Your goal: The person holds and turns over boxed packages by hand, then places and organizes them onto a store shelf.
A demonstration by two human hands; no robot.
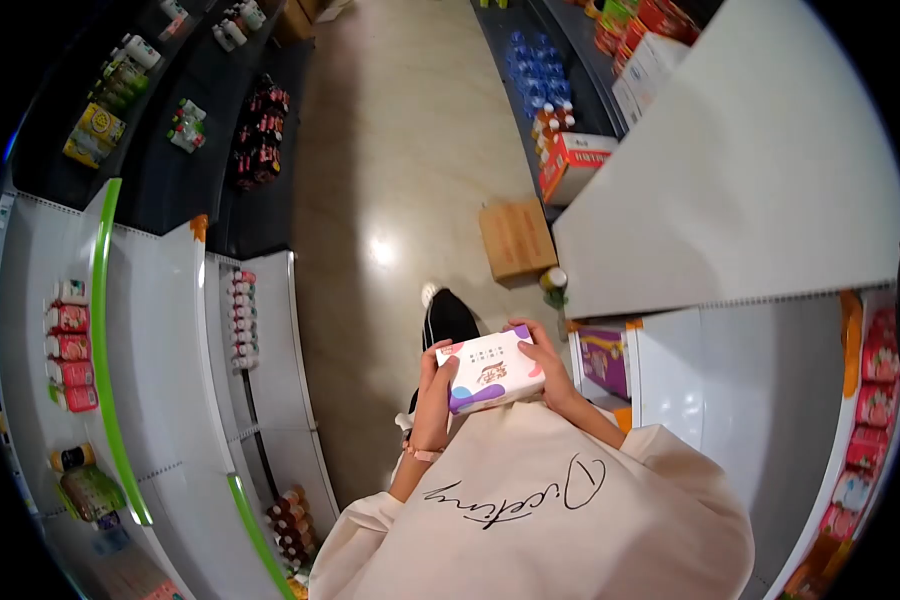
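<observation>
A white box (490, 369) with purple, blue and pink patches and printed characters is held in front of my body. My left hand (437, 375) grips its left end, thumb along the near side. At the opposite end, my right hand (542, 352) is closed on the same box, with the thumb on its top face. The fingers beneath the box are partly hidden. A pink band circles my left wrist. Below the box lies the front of my cream top with black lettering.
Shelves (110, 350) with bottles and packs line the left side. On the right stands a large white panel (730, 190) beside shelves of pink packs (875, 410). A cardboard box (517, 240) and a small bottle (554, 281) stand on the aisle floor (390, 150).
</observation>
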